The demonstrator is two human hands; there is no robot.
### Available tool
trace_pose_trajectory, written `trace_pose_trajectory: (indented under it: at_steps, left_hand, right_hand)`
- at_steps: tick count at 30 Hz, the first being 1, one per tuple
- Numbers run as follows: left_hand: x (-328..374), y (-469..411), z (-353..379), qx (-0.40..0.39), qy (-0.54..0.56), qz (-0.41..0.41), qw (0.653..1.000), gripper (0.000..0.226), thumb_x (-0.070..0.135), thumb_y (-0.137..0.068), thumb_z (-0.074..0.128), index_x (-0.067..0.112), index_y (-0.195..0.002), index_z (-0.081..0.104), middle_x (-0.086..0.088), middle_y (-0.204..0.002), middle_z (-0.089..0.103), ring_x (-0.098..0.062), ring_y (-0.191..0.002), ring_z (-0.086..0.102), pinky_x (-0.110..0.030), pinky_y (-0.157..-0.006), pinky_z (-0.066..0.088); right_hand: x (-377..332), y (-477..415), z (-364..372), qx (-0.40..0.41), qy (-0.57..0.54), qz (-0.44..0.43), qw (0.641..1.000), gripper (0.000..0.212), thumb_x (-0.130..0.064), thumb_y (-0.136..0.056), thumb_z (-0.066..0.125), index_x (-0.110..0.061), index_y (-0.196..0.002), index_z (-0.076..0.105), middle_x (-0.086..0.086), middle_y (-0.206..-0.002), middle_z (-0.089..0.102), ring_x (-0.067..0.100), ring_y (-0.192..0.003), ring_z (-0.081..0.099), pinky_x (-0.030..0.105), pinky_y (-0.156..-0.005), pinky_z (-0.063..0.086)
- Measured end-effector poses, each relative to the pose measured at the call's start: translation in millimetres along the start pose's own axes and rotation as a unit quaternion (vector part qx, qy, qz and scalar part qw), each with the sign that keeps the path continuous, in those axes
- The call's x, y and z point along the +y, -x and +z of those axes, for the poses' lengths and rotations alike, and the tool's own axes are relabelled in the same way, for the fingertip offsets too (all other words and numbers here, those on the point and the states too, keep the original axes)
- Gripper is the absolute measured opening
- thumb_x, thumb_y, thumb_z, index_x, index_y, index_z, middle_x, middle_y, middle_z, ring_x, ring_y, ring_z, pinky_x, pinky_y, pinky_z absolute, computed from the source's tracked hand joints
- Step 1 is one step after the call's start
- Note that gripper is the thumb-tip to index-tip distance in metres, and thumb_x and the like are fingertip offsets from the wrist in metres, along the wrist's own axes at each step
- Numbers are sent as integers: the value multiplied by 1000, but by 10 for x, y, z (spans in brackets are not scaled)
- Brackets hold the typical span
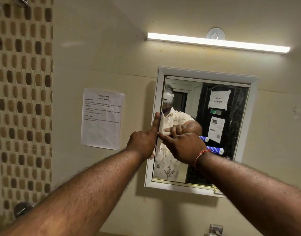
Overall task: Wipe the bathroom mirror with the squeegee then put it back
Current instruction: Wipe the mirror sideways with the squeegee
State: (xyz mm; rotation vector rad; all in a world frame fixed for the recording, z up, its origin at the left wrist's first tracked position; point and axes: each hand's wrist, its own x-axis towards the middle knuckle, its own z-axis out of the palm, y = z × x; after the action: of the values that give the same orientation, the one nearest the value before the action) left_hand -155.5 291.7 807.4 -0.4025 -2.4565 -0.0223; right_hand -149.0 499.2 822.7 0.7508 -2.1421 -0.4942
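A white-framed bathroom mirror (214, 133) hangs on the beige wall. The squeegee (214, 149) has a white blade standing vertically against the glass at the mirror's left edge and a blue-and-white striped handle pointing right. My right hand (183, 147) grips the handle near the blade, forefinger stretched toward the head. My left hand (143, 142) presses on the blade from the left, its forefinger laid straight up along the blade. The glass reflects both hands and the handle.
A printed task sheet (102, 118) is taped to the wall left of the mirror. A lit tube light (218, 42) runs above. Brown mosaic tiles (23, 99) cover the far left. A metal tap (214, 229) shows at the bottom edge.
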Motion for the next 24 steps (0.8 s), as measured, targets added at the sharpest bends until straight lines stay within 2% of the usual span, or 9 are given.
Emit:
trace_pose_trajectory:
  at_steps: [2, 4, 6, 10, 17, 22, 24]
  left_hand:
    - [0, 3, 9, -3, 0, -2, 1000, 174, 28, -76, 103, 28, -157, -51, -14, -111, 79, -26, -72, 71, -45, -70, 63]
    - [2, 5, 21, -4, 1, -4, 1000, 175, 29, -76, 104, 28, -157, -51, -15, -113, 79, -26, -72, 72, -47, -72, 65]
    - [9, 9, 22, -5, -1, -5, 1000, 174, 29, -76, 103, 28, -158, -50, -16, -115, 79, -26, -74, 73, -46, -73, 64]
    - [22, 23, 27, -7, 4, -7, 1000, 173, 28, -76, 103, 28, -159, -49, -16, -114, 79, -25, -72, 69, -42, -69, 59]
    - [55, 45, 34, -11, 0, -13, 1000, 175, 27, -74, 105, 28, -161, -47, -16, -108, 79, -26, -72, 71, -42, -68, 56]
    - [67, 47, 53, -16, 3, -17, 1000, 176, 25, -73, 105, 29, -159, -49, -17, -107, 79, -26, -70, 70, -44, -70, 60]
    - [64, 52, 54, -17, 9, -18, 1000, 176, 25, -73, 105, 31, -159, -49, -17, -109, 79, -27, -71, 70, -43, -70, 58]
  right_hand:
    - [10, 1, -1, 6, 2, 0, 1000, 52, -49, -114, 31, -43, -165, 28, 7, -111, 76, 20, -76, 72, 31, -61, 42]
    - [19, 3, 7, 12, 5, 1, 1000, 51, -49, -114, 33, -42, -164, 32, 4, -104, 76, 20, -76, 73, 36, -66, 52]
    - [33, 0, 1, 10, -3, 4, 1000, 51, -49, -114, 34, -41, -164, 34, 1, -96, 76, 20, -74, 72, 37, -71, 54]
    - [37, -9, -32, -5, -29, 11, 1000, 51, -47, -114, 35, -41, -165, 31, -4, -84, 71, 10, -60, 53, 28, -57, 44]
    - [84, 24, -93, -10, -34, 10, 999, 49, -49, -113, 37, -41, -161, 41, -9, -67, 53, 9, -55, 45, 26, -55, 31]
    - [79, 51, -52, -10, -53, 21, 998, 50, -51, -114, 33, -40, -162, 38, -12, -68, 45, 10, -55, 48, 28, -54, 44]
    - [70, 41, -31, -9, -58, 23, 998, 51, -52, -114, 29, -42, -163, 34, -8, -73, 55, 12, -59, 54, 31, -56, 51]
